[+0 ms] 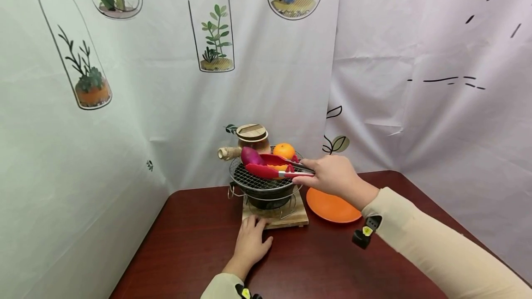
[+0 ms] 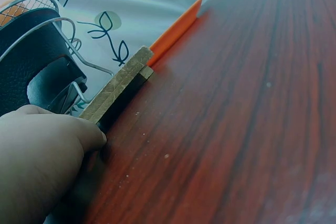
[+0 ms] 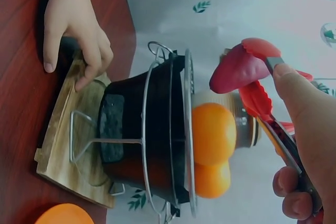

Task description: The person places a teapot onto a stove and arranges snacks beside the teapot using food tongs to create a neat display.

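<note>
My right hand (image 1: 334, 176) grips a pair of red-tipped tongs (image 3: 255, 100) above a small black tabletop grill (image 3: 131, 124). Between the tong heads is a purple sweet potato (image 3: 239, 69), lifted off the wire mesh (image 1: 249, 177). Two oranges sit on that mesh: one orange (image 1: 284, 150) shows at the back, and the other orange (image 3: 214, 180) is mostly covered by the tongs in the head view. My left hand (image 1: 250, 243) rests its fingers on the near edge of the wooden board (image 1: 297, 219) under the grill, thumb apart from them.
An orange plate (image 1: 334, 209) lies on the dark red table (image 1: 195, 230), right of the board. Behind the mesh stands a brown pot with a wooden lid (image 1: 252, 132) and a side handle (image 1: 228, 153). White printed cloth (image 1: 270, 91) hangs around the back and sides.
</note>
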Available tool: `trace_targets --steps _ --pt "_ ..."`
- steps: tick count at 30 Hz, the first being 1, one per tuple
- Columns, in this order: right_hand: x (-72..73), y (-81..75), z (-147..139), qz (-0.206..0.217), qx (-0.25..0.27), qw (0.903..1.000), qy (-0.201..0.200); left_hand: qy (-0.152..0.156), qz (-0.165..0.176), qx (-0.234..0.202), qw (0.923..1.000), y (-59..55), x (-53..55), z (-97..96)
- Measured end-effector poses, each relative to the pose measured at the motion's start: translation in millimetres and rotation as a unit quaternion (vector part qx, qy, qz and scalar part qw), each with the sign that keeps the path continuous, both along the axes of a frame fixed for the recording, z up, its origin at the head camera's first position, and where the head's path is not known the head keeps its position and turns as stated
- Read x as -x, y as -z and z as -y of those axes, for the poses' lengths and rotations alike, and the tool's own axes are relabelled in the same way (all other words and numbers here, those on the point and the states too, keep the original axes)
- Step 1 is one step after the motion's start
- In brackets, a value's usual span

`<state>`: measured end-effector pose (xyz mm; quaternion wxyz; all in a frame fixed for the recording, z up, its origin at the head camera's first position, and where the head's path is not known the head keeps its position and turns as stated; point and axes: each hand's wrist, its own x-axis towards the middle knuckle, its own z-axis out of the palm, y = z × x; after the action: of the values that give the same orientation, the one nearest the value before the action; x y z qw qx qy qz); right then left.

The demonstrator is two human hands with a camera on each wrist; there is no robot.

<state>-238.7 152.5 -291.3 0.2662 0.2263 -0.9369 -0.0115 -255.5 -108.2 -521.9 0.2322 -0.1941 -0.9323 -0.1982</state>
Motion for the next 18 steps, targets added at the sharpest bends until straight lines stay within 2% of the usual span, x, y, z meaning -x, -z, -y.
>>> trace_targets --steps 6,12,15,18 --pt "2.8 3.0 9 0.001 -0.007 0.9999 -0.011 0.000 -0.010 0.001 0.9999 -0.4 -0.8 -1.0" --pt "5.8 6.3 15 0.003 -0.017 0.9997 -0.016 0.002 -0.039 -0.001 0.9993 -1.0 -2.2 -1.5" --pt "6.9 8.1 18 0.006 -0.022 0.9997 -0.012 0.003 -0.052 -0.002 0.9986 -0.7 -2.2 -1.1" --pt "7.4 10.1 20 0.017 -0.027 0.9995 -0.004 0.004 -0.052 -0.002 0.9987 0.0 -2.1 -0.5"
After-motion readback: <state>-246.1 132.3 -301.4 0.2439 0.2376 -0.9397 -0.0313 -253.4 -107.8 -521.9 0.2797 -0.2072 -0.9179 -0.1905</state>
